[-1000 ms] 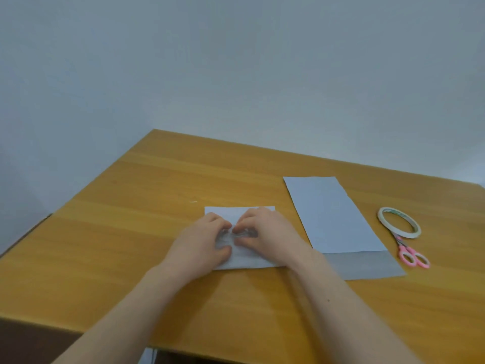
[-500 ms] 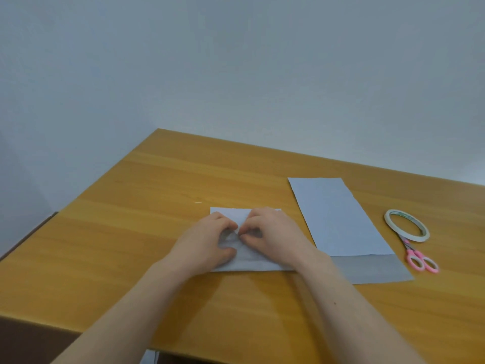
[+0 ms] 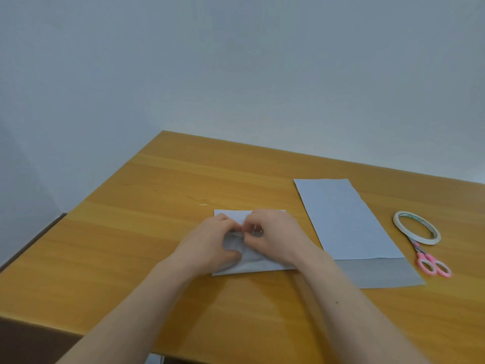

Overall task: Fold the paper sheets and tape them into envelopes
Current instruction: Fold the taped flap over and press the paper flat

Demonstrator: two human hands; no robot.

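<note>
A small folded white paper [image 3: 233, 215] lies on the wooden table [image 3: 157, 232], mostly covered by both hands. My left hand [image 3: 210, 244] and my right hand [image 3: 275, 236] sit side by side on it, fingers curled, fingertips meeting at the paper's middle and pinching something small there; what they pinch is too small to tell. A longer folded paper sheet [image 3: 338, 219] lies to the right, its near end a greyer strip [image 3: 378, 274]. Further right are a roll of tape [image 3: 416, 227] and pink-handled scissors [image 3: 430, 264].
The table's left edge [image 3: 31, 245] and near edge [image 3: 78, 334] are close. A grey wall [image 3: 236, 61] stands behind the table. Bare wood stretches to the left of and behind the folded paper.
Both hands stay on the small paper; the fingertips have drawn closer together at its middle. The view has shifted slightly.
</note>
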